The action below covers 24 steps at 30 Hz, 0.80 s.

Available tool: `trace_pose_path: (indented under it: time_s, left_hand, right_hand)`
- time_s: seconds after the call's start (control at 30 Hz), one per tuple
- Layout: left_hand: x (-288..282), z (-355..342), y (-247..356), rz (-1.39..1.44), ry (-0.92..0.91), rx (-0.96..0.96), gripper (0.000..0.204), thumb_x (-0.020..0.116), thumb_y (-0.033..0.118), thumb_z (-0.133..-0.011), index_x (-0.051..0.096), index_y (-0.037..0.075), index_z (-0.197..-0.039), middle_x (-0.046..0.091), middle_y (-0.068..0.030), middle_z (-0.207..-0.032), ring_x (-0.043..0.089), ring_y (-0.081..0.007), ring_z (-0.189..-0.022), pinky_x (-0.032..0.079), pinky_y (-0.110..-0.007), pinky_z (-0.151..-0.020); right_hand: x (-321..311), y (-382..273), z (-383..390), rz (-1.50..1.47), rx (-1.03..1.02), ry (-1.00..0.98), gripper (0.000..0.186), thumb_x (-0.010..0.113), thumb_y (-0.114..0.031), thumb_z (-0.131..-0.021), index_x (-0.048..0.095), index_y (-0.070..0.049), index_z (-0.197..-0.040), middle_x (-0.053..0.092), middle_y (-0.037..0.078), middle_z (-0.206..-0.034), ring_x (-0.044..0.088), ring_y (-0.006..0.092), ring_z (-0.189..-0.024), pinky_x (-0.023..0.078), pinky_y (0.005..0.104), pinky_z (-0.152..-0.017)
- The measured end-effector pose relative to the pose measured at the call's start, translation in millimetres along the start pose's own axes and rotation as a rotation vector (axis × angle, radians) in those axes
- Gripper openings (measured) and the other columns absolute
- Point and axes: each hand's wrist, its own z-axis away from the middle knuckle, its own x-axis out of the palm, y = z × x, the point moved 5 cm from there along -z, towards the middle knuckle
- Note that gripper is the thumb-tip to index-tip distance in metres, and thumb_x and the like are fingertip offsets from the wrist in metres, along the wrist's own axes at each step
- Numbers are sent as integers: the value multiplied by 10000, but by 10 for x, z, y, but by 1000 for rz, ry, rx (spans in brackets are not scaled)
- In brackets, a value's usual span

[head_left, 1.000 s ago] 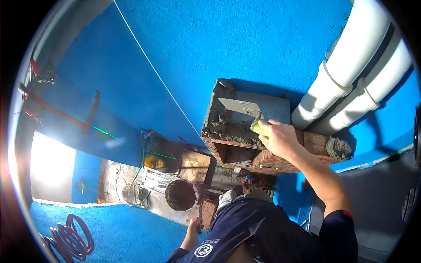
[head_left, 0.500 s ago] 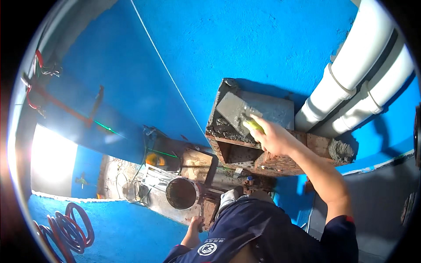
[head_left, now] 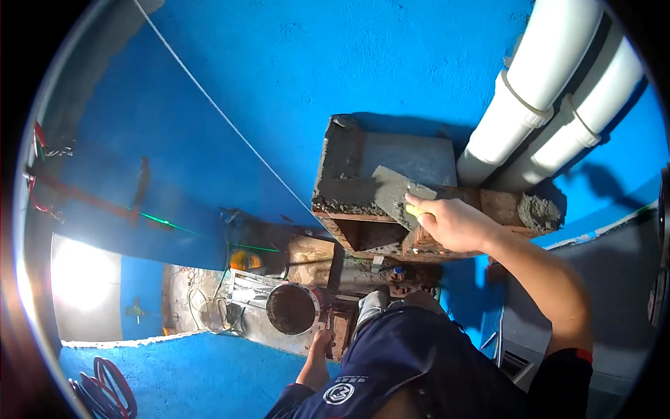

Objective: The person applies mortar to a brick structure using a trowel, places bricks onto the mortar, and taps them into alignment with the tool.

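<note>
A: Blue walls (head_left: 279, 84) are filling much of the head view. What is being handled?

B: Right of centre, the right hand (head_left: 457, 223) is gripping a trowel (head_left: 396, 192) by its yellow handle (head_left: 417, 211); the blade is lying over the brick ledge (head_left: 499, 209).

A: How far along does the coating look?

B: Grey mortar (head_left: 345, 192) is covering the ledge's left end. Right of the hand, brick is showing bare, so that stretch is seemingly left, with a rough mortar lump (head_left: 539, 213) sitting beyond.

A: And the left hand (head_left: 321, 342)?

B: It is hanging near the bucket (head_left: 318, 305), lower centre; its grip one cannot tell. Shadow is dimming the bucket's inside, the right hand is hiding most of the handle, and glare is blanking the far-left opening (head_left: 85, 286).
</note>
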Motion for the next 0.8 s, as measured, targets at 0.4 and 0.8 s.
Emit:
trace_pose_path:
  time_s: [0.4, 0.8]
  left_hand:
    - [-305, -47, 225, -137, 40, -15, 136, 628, 112, -730, 585, 30, -631, 553, -74, -586, 568, -206, -467, 499, -355, -439]
    - [-275, 14, 350, -132, 14, -16, 112, 621, 104, -730, 582, 43, -644, 522, -65, -579, 557, -209, -463, 507, -360, -453]
  right_hand:
    - [-108, 749, 887, -67, 77, 269, 408, 476, -210, -964, 498, -107, -1358, 637, 261, -918, 634, 412, -783, 495, 437, -697]
    - [-139, 1387, 1402, -637, 297, 319, 409, 471, -201, -1008, 456, -180, -1416, 529, 10, -664, 442, 57, -450, 379, 228, -406]
